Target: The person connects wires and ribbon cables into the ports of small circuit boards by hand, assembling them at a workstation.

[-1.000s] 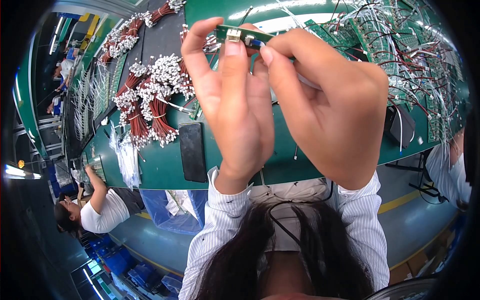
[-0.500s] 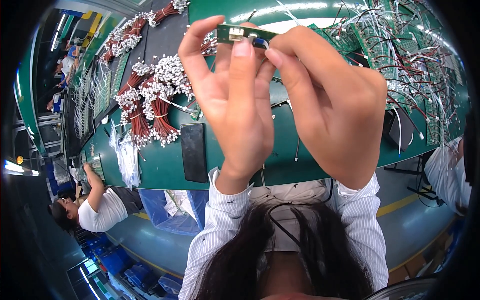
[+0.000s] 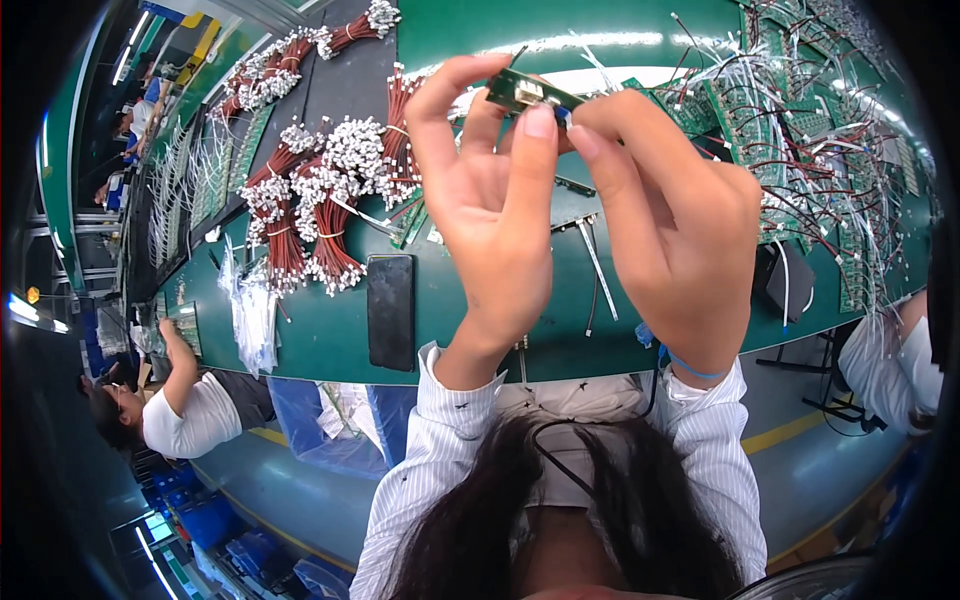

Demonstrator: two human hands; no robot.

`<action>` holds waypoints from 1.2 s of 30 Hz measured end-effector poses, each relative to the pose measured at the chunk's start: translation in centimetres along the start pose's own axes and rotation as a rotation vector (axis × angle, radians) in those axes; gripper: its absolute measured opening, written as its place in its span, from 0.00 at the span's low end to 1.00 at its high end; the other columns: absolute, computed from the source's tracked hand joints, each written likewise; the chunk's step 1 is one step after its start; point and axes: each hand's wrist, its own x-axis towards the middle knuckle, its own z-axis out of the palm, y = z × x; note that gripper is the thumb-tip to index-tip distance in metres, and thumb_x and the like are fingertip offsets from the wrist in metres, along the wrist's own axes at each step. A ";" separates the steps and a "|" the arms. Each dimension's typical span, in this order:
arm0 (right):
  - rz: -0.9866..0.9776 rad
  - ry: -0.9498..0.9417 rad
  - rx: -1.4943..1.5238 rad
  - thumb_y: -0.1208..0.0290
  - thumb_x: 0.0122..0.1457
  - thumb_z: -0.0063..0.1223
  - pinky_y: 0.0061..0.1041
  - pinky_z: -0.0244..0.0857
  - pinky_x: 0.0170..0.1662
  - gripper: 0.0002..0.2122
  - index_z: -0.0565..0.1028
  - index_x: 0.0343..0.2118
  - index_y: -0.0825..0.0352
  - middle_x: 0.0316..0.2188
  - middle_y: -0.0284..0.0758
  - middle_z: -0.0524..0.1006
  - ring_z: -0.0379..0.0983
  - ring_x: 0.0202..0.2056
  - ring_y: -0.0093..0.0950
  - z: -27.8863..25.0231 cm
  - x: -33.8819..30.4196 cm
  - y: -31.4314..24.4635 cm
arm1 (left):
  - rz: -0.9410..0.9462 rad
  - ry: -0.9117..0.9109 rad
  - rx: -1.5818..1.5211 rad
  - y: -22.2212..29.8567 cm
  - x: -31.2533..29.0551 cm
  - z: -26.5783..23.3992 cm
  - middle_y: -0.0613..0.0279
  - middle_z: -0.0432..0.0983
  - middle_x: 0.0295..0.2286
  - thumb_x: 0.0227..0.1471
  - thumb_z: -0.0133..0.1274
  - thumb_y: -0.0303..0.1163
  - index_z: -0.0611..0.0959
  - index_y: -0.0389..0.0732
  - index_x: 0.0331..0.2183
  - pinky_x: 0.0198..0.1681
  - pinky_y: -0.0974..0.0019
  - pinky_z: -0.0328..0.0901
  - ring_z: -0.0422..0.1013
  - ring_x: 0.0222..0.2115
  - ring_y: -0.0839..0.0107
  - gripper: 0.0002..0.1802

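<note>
From the head camera, both hands are raised above the green workbench (image 3: 330, 340), holding one small green circuit board (image 3: 525, 92) between them. The left hand (image 3: 490, 220) pinches its near end between thumb and fingers, and the right hand (image 3: 680, 230) closes its fingertips on the other end, probably to keep it level and close to the eyes for fine work. A blue strap circles the right wrist. No bins or trays show on the bench; bundles of red wires with white plugs (image 3: 310, 210) lie loose, a dark phone (image 3: 390, 310) lies flat near the edge, and more boards with wires (image 3: 800, 130) spread out to the right. Another person (image 3: 185, 410) works at the left.
</note>
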 end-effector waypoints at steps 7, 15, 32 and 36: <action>0.004 0.026 0.019 0.79 0.53 0.48 0.14 0.47 0.15 0.02 0.72 0.27 0.70 0.16 0.31 0.72 0.58 0.12 0.12 0.4 0.1 0.0 | -0.011 -0.062 0.018 0.5 0.2 -0.2 0.57 0.72 0.31 0.52 0.45 0.21 0.61 0.37 0.49 0.38 0.75 0.63 0.67 0.32 0.79 0.21; 0.053 0.006 0.116 0.76 0.54 0.47 0.20 0.48 0.14 0.03 0.72 0.29 0.68 0.14 0.32 0.71 0.61 0.12 0.19 0.1 0.4 -0.1 | 0.014 -0.050 0.108 0.7 0.4 -0.2 0.57 0.74 0.29 0.50 0.47 0.18 0.62 0.35 0.47 0.33 0.81 0.62 0.68 0.29 0.81 0.21; 0.019 -0.065 0.070 0.77 0.51 0.52 0.15 0.58 0.21 0.05 0.71 0.29 0.72 0.20 0.32 0.74 0.65 0.16 0.15 0.5 1.0 0.9 | -0.037 -0.072 0.113 0.7 1.5 -1.3 0.55 0.74 0.34 0.52 0.47 0.21 0.73 0.28 0.38 0.41 0.72 0.64 0.70 0.36 0.73 0.11; -0.104 -0.064 0.018 0.75 0.46 0.57 0.23 0.63 0.31 0.09 0.71 0.30 0.70 0.27 0.36 0.74 0.71 0.28 0.27 0.1 1.4 1.8 | 0.101 0.022 0.200 1.1 1.9 -1.9 0.54 0.75 0.32 0.52 0.46 0.22 0.73 0.29 0.38 0.41 0.72 0.64 0.70 0.35 0.73 0.10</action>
